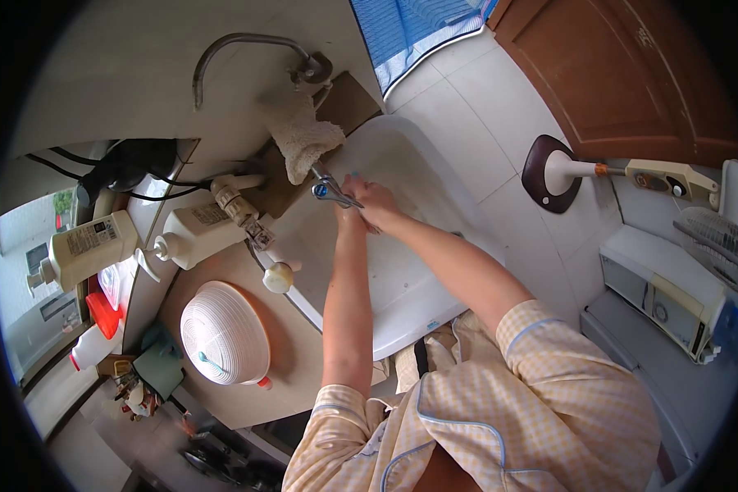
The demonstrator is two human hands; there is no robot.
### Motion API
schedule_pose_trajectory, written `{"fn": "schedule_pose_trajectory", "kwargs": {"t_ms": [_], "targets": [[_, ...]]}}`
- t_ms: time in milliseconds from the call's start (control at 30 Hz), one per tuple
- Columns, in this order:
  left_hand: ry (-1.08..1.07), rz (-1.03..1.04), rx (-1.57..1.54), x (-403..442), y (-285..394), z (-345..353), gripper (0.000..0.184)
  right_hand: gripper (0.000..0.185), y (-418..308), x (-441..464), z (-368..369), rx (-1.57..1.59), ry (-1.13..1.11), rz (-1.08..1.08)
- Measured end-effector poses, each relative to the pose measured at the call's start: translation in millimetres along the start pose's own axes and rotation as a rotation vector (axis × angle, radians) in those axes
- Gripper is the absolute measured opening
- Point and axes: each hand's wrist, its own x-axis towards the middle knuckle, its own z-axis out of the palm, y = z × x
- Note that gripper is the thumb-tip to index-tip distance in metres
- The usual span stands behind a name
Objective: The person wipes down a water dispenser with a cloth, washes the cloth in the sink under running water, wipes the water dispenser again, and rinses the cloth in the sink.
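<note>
Checked shirt cloth (549,385) spreads nearest the camera, from 4 to 6 o'clock. White basin (447,168) next, from the middle of the view up to 12 o'clock and down toward 5. At 8 o'clock lies the bench (176,299), carrying an upturned-looking ribbed bowl (242,324). Two pale bottles come next: the outer bottle (98,239) at 9 o'clock, the inner bottle (197,234) nearer the basin. A rough cloth (307,135) hangs at 11 o'clock, just above the tap (323,189), itself at 11 o'clock from the centre.

Right by the tap, left hand (349,185) and right hand (377,198) meet over the basin, touching each other, the tap's lever partly covering them. Each grip is pressed to the other hand; whether the fingers are curled shut or spread, or hold something small, I cannot tell. Running water cannot be made out.

As for progress, both hands are already together at the tap, so the work looks under way; drawing them apart and away is not yet done.
</note>
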Motion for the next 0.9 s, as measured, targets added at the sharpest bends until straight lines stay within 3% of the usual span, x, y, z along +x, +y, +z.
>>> {"fn": "schedule_pose_trajectory", "kwargs": {"t_ms": [67,100,200,267,300,367,400,467,500,567,667,800,900], "targets": [[0.053,0.067,0.064,-13.8,4.3,13.4,0.033,0.050,-28.7,-18.3,-17.8,0.095,-0.167,0.220],[0.049,0.064,0.065,-13.5,5.9,14.7,0.033,0.050,-28.1,-19.0,-19.9,0.096,-0.162,0.221],[-0.033,0.092,0.202,-14.1,19.0,24.9,0.032,0.048,-16.3,-14.7,-18.5,0.061,-0.128,0.137],[-0.047,0.007,0.293,-26.7,34.0,40.8,0.037,0.044,16.0,3.6,-7.5,0.182,-0.060,-0.104],[-0.043,0.007,0.290,-23.4,31.0,36.0,0.037,0.044,8.8,5.0,-14.7,0.181,-0.065,-0.102],[-0.296,0.301,0.211,-13.6,24.8,20.6,0.042,0.034,-11.1,5.3,-38.4,-0.377,-0.180,-0.149],[-0.295,0.304,0.212,-17.1,27.1,17.1,0.042,0.034,-5.1,7.0,-44.9,-0.376,-0.181,-0.151],[-0.172,0.548,0.232,-30.8,30.2,9.1,0.043,0.028,17.4,12.3,-57.4,-0.360,0.030,-0.529],[-0.172,0.550,0.230,-36.9,33.7,7.3,0.043,0.028,22.5,16.9,-65.2,-0.362,0.031,-0.532],[-0.142,0.691,0.636,-48.1,39.3,2.9,0.036,0.025,29.3,22.7,-77.1,-0.431,-0.058,-0.712],[0.041,0.769,0.858,-51.2,37.4,-2.2,0.026,0.023,14.8,7.8,-92.1,-0.417,-0.086,-0.569],[0.052,0.681,0.809,-15.6,32.5,-35.7,0.018,0.017,2.0,8.2,-111.0,-0.553,-0.110,-0.648],[-0.022,0.746,0.970,-17.4,40.2,-42.7,0.027,0.011,-0.2,14.3,-119.7,-0.564,-0.150,-0.702]]}}
